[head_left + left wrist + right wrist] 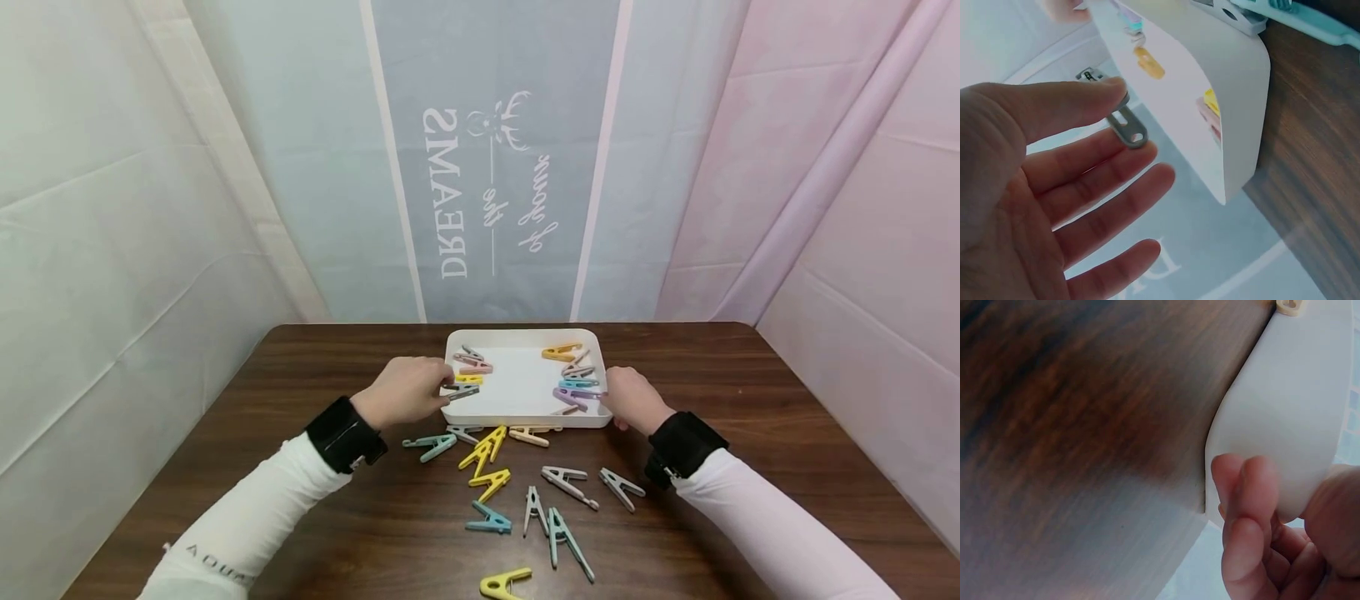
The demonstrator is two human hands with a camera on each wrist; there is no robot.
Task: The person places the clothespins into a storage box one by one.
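Over the left end of a white tray (517, 421), my left hand (408, 390) pinches a grey clothespin (1127, 128) between thumb and index finger. Its other fingers spread out straight in the left wrist view. My right hand (633, 398) grips the tray's right wall, its fingers curled outside and the thumb at the rim (1300, 506). Inside the tray, pink clothespins (476, 367) and a yellow one (469, 379) lie at the left. An orange clothespin (558, 352), a blue one (577, 383) and a purple one (573, 398) lie at the right.
Several loose clothespins lie on the brown wooden table (337, 533) in front of the tray, among them yellow (491, 483), teal (489, 518) and grey (621, 487) ones. Printed cloth (495, 167) hangs behind the table, with pale cloth at both sides.
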